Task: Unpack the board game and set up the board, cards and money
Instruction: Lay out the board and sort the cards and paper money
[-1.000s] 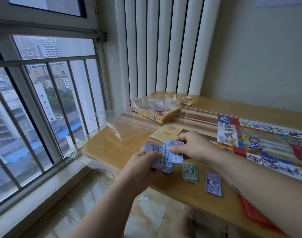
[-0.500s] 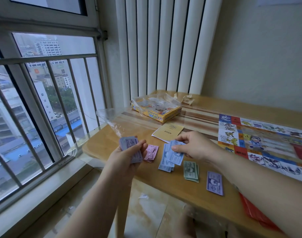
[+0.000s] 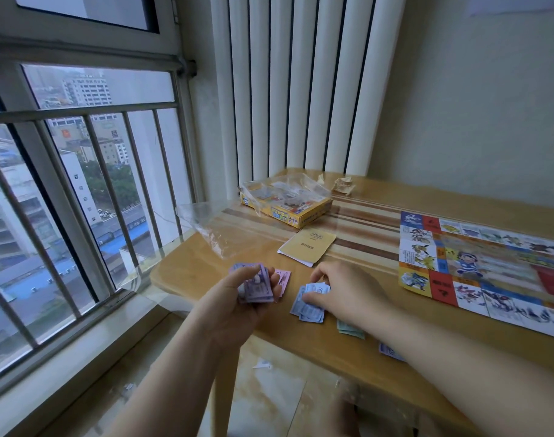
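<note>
My left hand [image 3: 237, 298] grips a small stack of purple play-money notes [image 3: 259, 287] just above the table's left end. A pink note pile [image 3: 283, 280] lies on the table beside it. My right hand [image 3: 341, 291] pinches the top of a light blue note pile [image 3: 308, 305] that rests on the table. Green notes [image 3: 351, 330] and a purple note [image 3: 390, 351] lie partly hidden under my right forearm. The colourful game board [image 3: 477, 266] lies unfolded at the right. The yellow game box [image 3: 288, 205] stands at the back, with a yellow booklet [image 3: 308, 246] in front of it.
The wooden table [image 3: 190, 266] ends at the left near a barred window [image 3: 80, 197]. A clear plastic wrapper [image 3: 215, 228] lies beside the box, and another drapes over the box. Crumpled paper [image 3: 343, 184] sits at the back by the white radiator [image 3: 300, 89]. Tiled floor shows below.
The single stack I held in both hands is now split: blue notes and pink notes lie on the table, and my left hand keeps only purple notes. My right hand lowered onto the blue pile.
</note>
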A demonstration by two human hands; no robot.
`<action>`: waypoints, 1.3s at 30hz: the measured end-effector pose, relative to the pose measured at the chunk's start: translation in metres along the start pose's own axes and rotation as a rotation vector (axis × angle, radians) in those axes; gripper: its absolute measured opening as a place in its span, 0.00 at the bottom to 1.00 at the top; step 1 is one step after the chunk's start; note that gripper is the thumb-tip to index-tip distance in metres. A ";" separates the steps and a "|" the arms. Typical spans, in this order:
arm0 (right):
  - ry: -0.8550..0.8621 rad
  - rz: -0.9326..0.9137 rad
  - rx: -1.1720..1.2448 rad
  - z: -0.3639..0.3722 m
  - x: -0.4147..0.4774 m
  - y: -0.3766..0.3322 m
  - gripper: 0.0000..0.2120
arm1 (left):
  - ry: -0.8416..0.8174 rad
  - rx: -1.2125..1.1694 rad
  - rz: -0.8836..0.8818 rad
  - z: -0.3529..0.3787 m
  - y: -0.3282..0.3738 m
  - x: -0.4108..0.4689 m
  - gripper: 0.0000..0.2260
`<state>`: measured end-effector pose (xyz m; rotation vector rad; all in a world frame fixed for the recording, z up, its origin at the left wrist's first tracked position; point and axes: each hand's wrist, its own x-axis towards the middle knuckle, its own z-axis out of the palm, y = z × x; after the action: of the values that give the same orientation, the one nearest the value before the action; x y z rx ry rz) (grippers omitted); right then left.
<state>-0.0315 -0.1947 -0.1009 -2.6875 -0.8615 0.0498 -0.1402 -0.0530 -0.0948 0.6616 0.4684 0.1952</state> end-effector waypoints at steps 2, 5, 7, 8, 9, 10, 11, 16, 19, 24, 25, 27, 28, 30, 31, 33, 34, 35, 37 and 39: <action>0.047 -0.011 -0.026 -0.003 -0.001 0.003 0.18 | -0.044 0.020 -0.031 0.001 -0.002 -0.002 0.08; 0.142 -0.035 0.284 -0.018 0.001 0.003 0.13 | -0.136 0.066 -0.038 0.004 -0.008 -0.006 0.11; 0.066 -0.040 0.569 -0.032 -0.001 0.001 0.12 | -0.194 0.119 -0.027 0.006 -0.015 -0.006 0.11; -0.005 -0.034 0.647 -0.037 -0.003 0.000 0.13 | -0.211 0.149 -0.023 0.008 -0.018 -0.006 0.11; -0.064 -0.029 0.674 -0.040 -0.006 -0.001 0.14 | -0.223 0.178 -0.019 0.010 -0.022 -0.006 0.11; -0.101 -0.023 0.671 -0.041 -0.009 0.000 0.15 | -0.233 0.207 -0.008 0.012 -0.025 -0.006 0.10; -0.121 -0.014 0.660 -0.040 -0.011 0.002 0.16 | -0.240 0.237 0.006 0.015 -0.028 -0.006 0.10; -0.171 0.016 0.667 -0.042 -0.017 0.010 0.10 | -0.252 0.354 0.047 0.026 -0.035 -0.008 0.09; -0.187 0.050 0.735 -0.045 -0.020 0.015 0.06 | -0.271 0.253 0.020 0.027 -0.036 -0.008 0.09; -0.204 0.095 0.827 -0.049 -0.031 0.019 0.05 | -0.260 0.351 0.086 0.031 -0.042 -0.006 0.09; -0.201 0.094 0.832 -0.050 -0.033 0.020 0.05 | -0.254 0.364 0.091 0.033 -0.045 -0.006 0.08; -0.187 0.093 0.812 -0.052 -0.036 0.023 0.06 | -0.258 0.374 0.090 0.039 -0.049 -0.006 0.09; -0.175 0.095 0.793 -0.053 -0.037 0.026 0.06 | -0.263 0.375 0.085 0.042 -0.052 -0.007 0.09; -0.142 0.096 0.742 -0.055 -0.038 0.032 0.05 | -0.279 0.368 0.069 0.047 -0.057 -0.009 0.08; -0.125 0.099 0.722 -0.055 -0.038 0.036 0.04 | -0.289 0.358 0.056 0.049 -0.059 -0.010 0.08; -0.098 0.113 0.715 -0.057 -0.040 0.042 0.05 | -0.307 0.340 0.035 0.052 -0.061 -0.012 0.08; -0.089 0.121 0.724 -0.057 -0.041 0.044 0.05 | -0.305 0.340 0.037 0.052 -0.062 -0.012 0.08; -0.080 0.126 0.735 -0.058 -0.042 0.046 0.05 | -0.298 0.339 0.045 0.052 -0.063 -0.012 0.08; -0.057 0.125 0.751 -0.060 -0.043 0.048 0.05 | -0.280 0.332 0.057 0.052 -0.064 -0.010 0.08; -0.043 0.113 0.764 -0.062 -0.045 0.049 0.06 | -0.259 0.336 0.060 0.054 -0.066 -0.009 0.08</action>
<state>-0.0329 -0.2762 -0.0598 -2.0107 -0.5445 0.3808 -0.1210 -0.1360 -0.0960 1.0160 0.2322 0.0850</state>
